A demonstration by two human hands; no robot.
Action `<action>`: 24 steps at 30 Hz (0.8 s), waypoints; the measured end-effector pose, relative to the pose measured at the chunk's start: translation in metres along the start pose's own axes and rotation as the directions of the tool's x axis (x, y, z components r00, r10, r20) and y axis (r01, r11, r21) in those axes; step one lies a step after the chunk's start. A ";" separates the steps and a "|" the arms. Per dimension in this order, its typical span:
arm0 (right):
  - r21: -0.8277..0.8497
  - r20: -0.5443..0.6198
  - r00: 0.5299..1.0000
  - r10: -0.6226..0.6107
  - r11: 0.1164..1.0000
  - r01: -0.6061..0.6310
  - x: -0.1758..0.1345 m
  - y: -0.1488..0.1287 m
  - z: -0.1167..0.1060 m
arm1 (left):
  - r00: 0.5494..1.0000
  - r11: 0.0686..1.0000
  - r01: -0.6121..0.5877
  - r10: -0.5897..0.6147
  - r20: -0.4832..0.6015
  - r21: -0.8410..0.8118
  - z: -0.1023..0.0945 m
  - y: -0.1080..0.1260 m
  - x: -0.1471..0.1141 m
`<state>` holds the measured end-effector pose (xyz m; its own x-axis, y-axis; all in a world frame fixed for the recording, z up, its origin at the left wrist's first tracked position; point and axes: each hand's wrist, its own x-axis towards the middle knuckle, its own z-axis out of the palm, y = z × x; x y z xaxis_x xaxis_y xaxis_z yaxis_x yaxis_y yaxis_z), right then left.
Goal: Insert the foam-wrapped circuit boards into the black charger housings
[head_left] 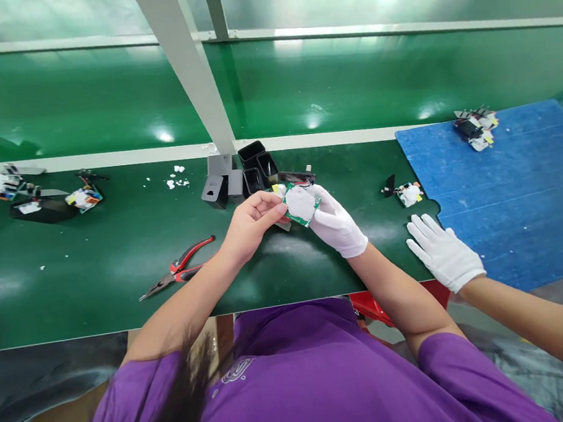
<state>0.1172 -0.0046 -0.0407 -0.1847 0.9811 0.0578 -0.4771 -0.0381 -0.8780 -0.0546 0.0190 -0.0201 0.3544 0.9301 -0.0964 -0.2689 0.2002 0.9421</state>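
Between my two hands is a green circuit board (301, 205) with a thick white, putty-like layer over its face. My bare left hand (257, 221) pinches the board's left edge between thumb and fingers. On the other side my right hand (336, 222), in a white glove, grips the right edge, with some of its fingers hidden behind. A dark strip-shaped part (297, 176) with wires shows just beyond the board. Left of my forearm, long-nose pliers (177, 269) with red and black handles lie on the bench, their tip pointing left.
Several grey and black box housings (225, 178) stand behind my hands. White crumbs (177, 177) lie left of them. More board assemblies (83, 197) rest at left. A co-worker's gloved hand (444, 251) lies beside another small board (409, 194) and a blue mat (522, 199).
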 end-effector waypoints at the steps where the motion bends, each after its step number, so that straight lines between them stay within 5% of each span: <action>1: -0.016 -0.009 1.000 0.001 1.000 -0.001 0.000 0.000 -0.001 | 1.000 1.000 0.013 -0.013 0.005 -0.028 0.000 -0.001 0.001; 9: -0.077 -0.009 1.000 -0.027 0.997 0.027 0.000 0.001 -0.005 | 0.993 0.991 0.108 -0.103 0.062 -0.083 0.003 -0.007 0.001; 17: -0.544 -0.156 0.932 -0.328 0.816 0.196 -0.003 0.004 0.005 | 0.979 0.991 0.131 -0.126 0.163 -0.022 0.004 -0.011 0.001; 24: -0.388 -0.138 0.970 -0.202 0.912 0.134 -0.004 -0.005 0.002 | 0.965 0.962 0.195 -0.154 0.210 -0.189 0.001 -0.007 0.000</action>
<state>0.1184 -0.0086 -0.0357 0.0361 0.9852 0.1674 -0.1264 0.1706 -0.9772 -0.0517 0.0173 -0.0265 0.5716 0.8025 -0.1713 -0.3587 0.4321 0.8274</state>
